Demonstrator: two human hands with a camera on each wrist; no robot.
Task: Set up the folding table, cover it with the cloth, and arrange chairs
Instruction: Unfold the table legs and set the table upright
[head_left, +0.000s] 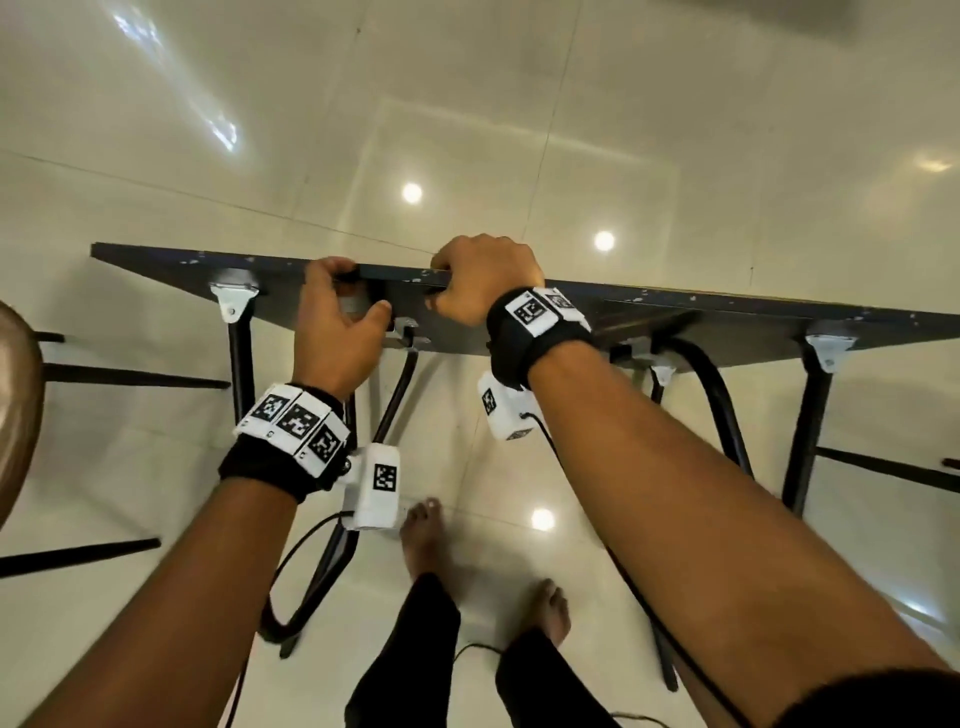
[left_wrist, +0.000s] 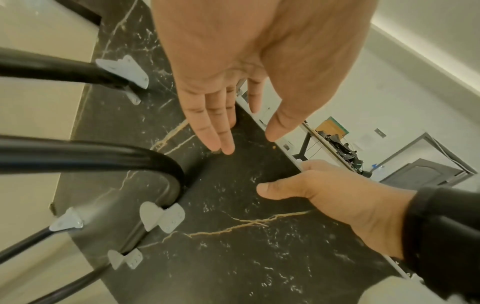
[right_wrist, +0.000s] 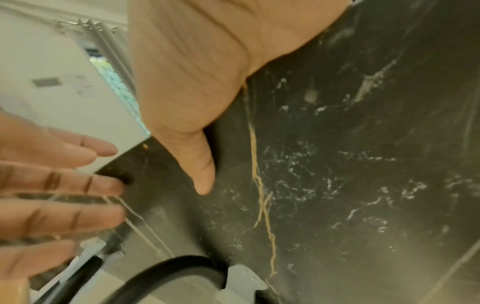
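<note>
Left hand (head_left: 340, 325) at the upper edge of the folding worktop (head_left: 727, 332), fingers hooked over the rim, thumb against the dark marbled underside; right hand (head_left: 485, 283) just beside it, curled over the same edge. Worktop tipped on its side above the glossy tiled floor (head_left: 519, 130), black tubular legs (head_left: 810, 426) hanging from grey hinge brackets (head_left: 827, 353). Bare feet (head_left: 423, 535) below; brown chair seat (head_left: 18, 410) at far left, visible from the head view only. Left wrist view alone: gold veins across the underside, a curved leg (left_wrist: 103, 156), a distant desk (left_wrist: 327, 144) and doorway. Right wrist view, blurred: thumb (right_wrist: 202, 164) flat on the underside, blinds behind.
</note>
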